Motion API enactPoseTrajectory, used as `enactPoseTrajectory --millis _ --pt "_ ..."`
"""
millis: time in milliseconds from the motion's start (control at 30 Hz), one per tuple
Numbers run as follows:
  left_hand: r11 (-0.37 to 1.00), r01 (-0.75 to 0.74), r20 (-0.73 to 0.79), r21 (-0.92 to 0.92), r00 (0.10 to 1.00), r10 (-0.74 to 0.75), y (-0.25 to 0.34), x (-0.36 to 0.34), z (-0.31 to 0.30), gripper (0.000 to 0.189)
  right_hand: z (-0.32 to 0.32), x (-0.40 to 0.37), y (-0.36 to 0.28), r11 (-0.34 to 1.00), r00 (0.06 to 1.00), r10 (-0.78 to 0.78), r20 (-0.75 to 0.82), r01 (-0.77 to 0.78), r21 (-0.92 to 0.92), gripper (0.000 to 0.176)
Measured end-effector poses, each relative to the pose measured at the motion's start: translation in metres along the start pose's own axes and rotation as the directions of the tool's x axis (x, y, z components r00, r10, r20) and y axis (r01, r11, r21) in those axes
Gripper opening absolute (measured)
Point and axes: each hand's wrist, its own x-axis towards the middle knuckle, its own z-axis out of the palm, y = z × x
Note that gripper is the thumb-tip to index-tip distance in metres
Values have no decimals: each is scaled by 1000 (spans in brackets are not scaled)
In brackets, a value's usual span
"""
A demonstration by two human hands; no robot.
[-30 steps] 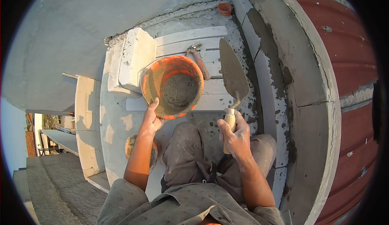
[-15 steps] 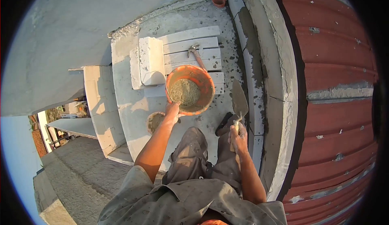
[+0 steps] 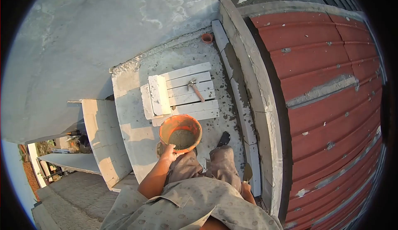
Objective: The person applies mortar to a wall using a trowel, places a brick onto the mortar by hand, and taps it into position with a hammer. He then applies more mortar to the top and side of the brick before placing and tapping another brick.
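My left hand (image 3: 169,153) grips the rim of an orange bucket (image 3: 194,127) in front of my thighs. Wet grey mortar (image 3: 181,139) lies in the bottom of the bucket. Low at my right side, my right hand (image 3: 246,187) is closed on a pointed trowel (image 3: 248,173), whose blade points up and away from me. Beyond the bucket, a claw hammer (image 3: 196,90) with a worn handle rests on a layer of white blocks (image 3: 188,74). One more white block (image 3: 159,95) sits on top at the left end of that layer.
A low course of blocks with mortar (image 3: 236,78) runs along the wall (image 3: 265,118) on my right, with a red metal roof (image 3: 319,105) beyond. A small orange pot (image 3: 207,38) stands in the far corner. At left is a block wall (image 3: 103,134).
My view has tilted up and shifted. The bucket is held closer to my body, and my right hand with the trowel has dropped back beside my hip.
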Motion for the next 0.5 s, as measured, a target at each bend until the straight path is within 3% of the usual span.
enactPoseTrajectory --millis 67,167,233,300,333,367,400,433,500 --pt "996 21 -48 -83 999 -25 12 17 -20 52 10 -8 -8 991 999 24 45 -18 -130 38" --pt "974 46 22 -224 999 -42 29 39 -66 51 1 -26 -48 953 997 65 -39 -50 299 33" --pt "972 15 64 -233 998 0 37 34 -74 51 -32 -56 -119 811 981 177 -79 -100 577 27" --pt "973 -18 -92 -230 996 -3 54 18 -68 47 -19 -33 -123 719 980 173 -95 -59 693 24" --pt "975 -27 -187 -220 982 -15 57 8 -77 45 -25 -34 -132 726 993 70 -94 14 688 22" --pt "995 -96 -122 10 988 96 64 2 -80 43 -31 -33 -146 803 980 21 -200 103 588 14" --pt "957 -175 -32 232 982 187 70 0 -83 42 -24 -9 -142 811 982 12 -189 101 576 15" --pt "863 -254 71 437 966 249 73 -2 -92 41 -21 2 -147 814 978 -1 -211 123 568 16" --pt "534 -406 295 741 912 283 78 -6 -110 38 -33 12 -166 846 975 -46 -219 155 510 18"
